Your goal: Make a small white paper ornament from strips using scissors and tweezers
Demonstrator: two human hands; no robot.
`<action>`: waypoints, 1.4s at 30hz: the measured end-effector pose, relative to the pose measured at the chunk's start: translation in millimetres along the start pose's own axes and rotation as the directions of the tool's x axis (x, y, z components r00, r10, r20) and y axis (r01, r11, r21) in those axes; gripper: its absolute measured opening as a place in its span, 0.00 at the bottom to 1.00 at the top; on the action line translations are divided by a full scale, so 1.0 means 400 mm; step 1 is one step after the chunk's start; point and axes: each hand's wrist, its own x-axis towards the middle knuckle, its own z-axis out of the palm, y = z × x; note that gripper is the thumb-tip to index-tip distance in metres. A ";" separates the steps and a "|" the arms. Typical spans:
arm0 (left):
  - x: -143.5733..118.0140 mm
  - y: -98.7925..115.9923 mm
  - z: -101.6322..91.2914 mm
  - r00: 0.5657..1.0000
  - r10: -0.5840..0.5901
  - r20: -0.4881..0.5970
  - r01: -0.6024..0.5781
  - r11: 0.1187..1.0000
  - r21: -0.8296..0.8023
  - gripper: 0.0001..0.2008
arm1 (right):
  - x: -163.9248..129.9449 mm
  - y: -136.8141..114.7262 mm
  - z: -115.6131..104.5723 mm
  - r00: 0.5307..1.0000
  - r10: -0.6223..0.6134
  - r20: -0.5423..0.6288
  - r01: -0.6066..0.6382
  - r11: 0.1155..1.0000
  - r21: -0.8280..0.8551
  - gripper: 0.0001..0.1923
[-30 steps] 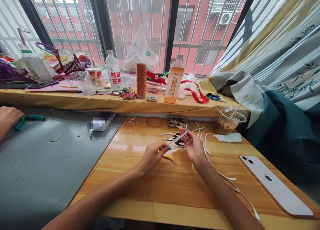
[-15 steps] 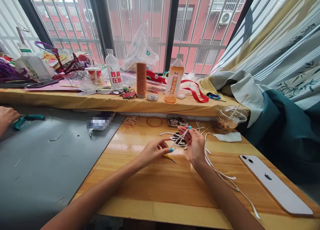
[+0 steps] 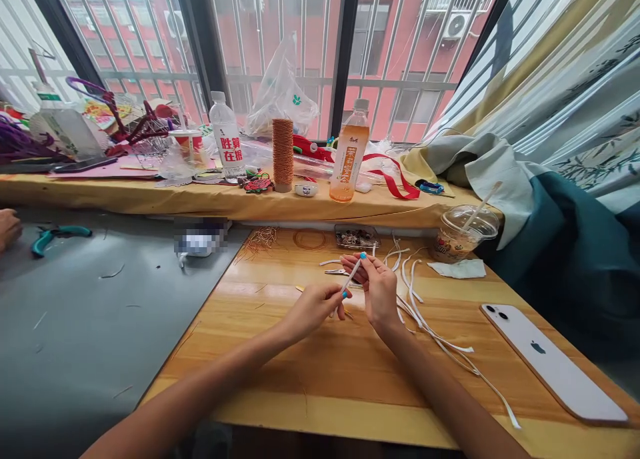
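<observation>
A short length of white cord [image 3: 352, 275] is stretched between my two hands above the wooden table [image 3: 280, 386]. The thumb and fingers of my left hand [image 3: 320, 304] pinch its lower end. My right hand [image 3: 379, 286] grips the upper end between thumb and forefinger, its other fingers partly curled behind. Beneath and behind my hands lies a pair of scissors [image 3: 336, 271], mostly covered. More white cords [image 3: 425, 322] trail over the wood beside my right forearm.
A clear tray of small parts [image 3: 356, 235] stands at the back. To the right are a drink cup [image 3: 457, 236] and a phone [image 3: 550, 359]. Teal pliers [image 3: 63, 236] lie on the grey mat [image 3: 90, 312], near another person's hand [image 3: 9, 229]. Bottles line the sill.
The loosely looped cord strands are now drawn together into one straight line between my hands. The other person's hand has moved left, away from the pliers.
</observation>
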 end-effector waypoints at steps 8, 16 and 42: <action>-0.003 -0.035 0.031 0.998 -0.010 -0.055 0.018 0.991 0.136 0.15 | 0.030 -0.003 -0.014 0.996 0.001 -0.089 0.003 0.999 0.045 0.04; -0.012 -0.014 0.027 0.993 0.118 -0.028 -0.101 0.929 0.357 0.12 | 0.033 0.017 -0.017 0.993 -0.078 -0.093 0.076 0.997 -0.022 0.06; -0.019 -0.033 0.031 0.984 -0.152 0.089 0.165 0.972 -0.169 0.16 | 0.084 -0.064 -0.084 0.968 -0.078 -0.238 0.102 0.991 0.090 0.03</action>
